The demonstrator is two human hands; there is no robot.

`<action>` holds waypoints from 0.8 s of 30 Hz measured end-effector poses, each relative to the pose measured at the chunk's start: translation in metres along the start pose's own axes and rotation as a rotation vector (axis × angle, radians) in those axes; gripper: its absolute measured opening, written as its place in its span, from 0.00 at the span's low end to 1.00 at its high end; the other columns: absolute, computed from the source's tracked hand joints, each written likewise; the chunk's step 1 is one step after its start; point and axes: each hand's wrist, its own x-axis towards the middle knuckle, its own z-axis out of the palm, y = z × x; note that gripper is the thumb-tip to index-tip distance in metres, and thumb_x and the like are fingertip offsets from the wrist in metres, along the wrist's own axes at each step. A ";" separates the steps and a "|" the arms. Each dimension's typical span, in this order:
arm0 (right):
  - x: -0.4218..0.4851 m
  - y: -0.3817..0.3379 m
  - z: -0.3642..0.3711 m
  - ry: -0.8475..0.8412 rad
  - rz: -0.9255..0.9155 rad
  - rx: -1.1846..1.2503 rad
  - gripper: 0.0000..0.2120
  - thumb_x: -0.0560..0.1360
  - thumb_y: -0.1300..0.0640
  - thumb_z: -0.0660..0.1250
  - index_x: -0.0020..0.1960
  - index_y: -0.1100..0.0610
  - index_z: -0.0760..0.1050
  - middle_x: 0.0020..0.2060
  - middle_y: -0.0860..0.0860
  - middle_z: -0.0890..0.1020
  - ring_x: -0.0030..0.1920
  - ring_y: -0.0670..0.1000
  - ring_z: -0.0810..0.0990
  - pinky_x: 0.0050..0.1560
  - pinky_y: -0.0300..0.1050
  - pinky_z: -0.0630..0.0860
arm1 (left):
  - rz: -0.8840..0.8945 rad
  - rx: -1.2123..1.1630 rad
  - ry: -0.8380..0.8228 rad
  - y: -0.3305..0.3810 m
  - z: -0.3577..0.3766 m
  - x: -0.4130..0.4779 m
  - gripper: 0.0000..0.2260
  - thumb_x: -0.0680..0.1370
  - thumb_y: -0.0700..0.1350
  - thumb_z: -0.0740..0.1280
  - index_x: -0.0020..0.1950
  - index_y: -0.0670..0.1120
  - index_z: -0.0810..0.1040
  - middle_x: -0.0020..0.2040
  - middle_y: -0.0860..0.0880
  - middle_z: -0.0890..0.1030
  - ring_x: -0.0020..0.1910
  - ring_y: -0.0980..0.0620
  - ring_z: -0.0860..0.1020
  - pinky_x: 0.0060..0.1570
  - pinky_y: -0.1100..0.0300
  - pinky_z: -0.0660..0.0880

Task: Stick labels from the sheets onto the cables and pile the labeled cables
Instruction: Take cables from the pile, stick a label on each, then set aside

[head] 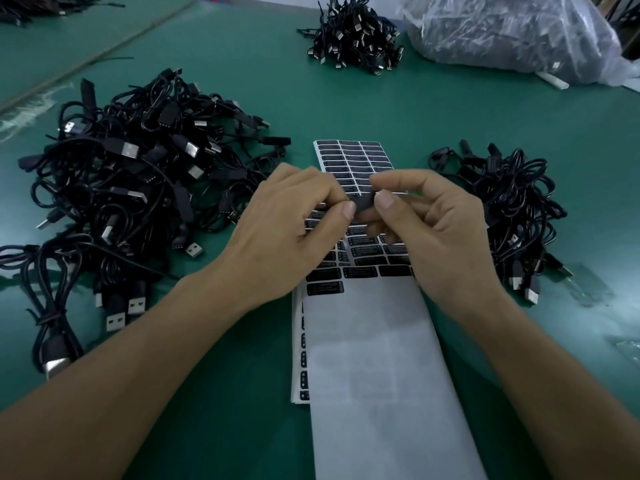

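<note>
factory packing bench, green mat (450, 109), bulk cable heaps (138, 174), label sheets (360, 161)

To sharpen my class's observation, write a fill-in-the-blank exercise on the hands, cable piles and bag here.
The left hand and right hand together pinch one small black piece above the ____ sheet. The largest cable pile lies on the person's ____ side. The plastic bag sits far off on the person's ____ side.
Missing words: label; left; right.

Dim, cool light, soft shadows, glare on plastic bag (512, 32), wide-angle bending at edges
</note>
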 end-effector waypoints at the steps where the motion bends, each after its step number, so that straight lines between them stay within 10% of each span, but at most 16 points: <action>1: 0.000 0.000 -0.002 0.003 0.000 -0.077 0.07 0.79 0.63 0.68 0.54 0.54 0.79 0.40 0.51 0.86 0.38 0.46 0.84 0.39 0.38 0.78 | -0.033 -0.061 0.002 0.000 0.000 0.000 0.13 0.81 0.51 0.59 0.42 0.45 0.75 0.41 0.53 0.80 0.44 0.52 0.75 0.47 0.56 0.70; 8: 0.001 -0.005 -0.025 -0.427 0.152 -0.781 0.32 0.56 0.23 0.69 0.56 0.37 0.77 0.49 0.36 0.77 0.52 0.33 0.72 0.46 0.33 0.70 | -0.189 -0.328 0.032 -0.003 0.002 0.000 0.09 0.83 0.43 0.59 0.45 0.48 0.76 0.31 0.54 0.79 0.39 0.64 0.79 0.47 0.72 0.72; 14: 0.002 -0.007 -0.026 -0.399 0.190 -0.810 0.31 0.52 0.28 0.75 0.51 0.40 0.77 0.45 0.40 0.75 0.44 0.35 0.72 0.39 0.37 0.68 | -0.197 -0.368 0.062 -0.003 0.001 0.001 0.12 0.83 0.44 0.57 0.47 0.55 0.78 0.31 0.56 0.78 0.31 0.55 0.74 0.39 0.60 0.73; 24: 0.002 0.004 -0.014 -0.233 0.055 -0.760 0.20 0.57 0.35 0.78 0.40 0.46 0.77 0.28 0.41 0.68 0.32 0.37 0.70 0.32 0.32 0.65 | -0.202 -0.397 0.060 -0.003 0.003 0.001 0.10 0.84 0.44 0.63 0.42 0.49 0.72 0.32 0.50 0.80 0.30 0.61 0.74 0.36 0.69 0.71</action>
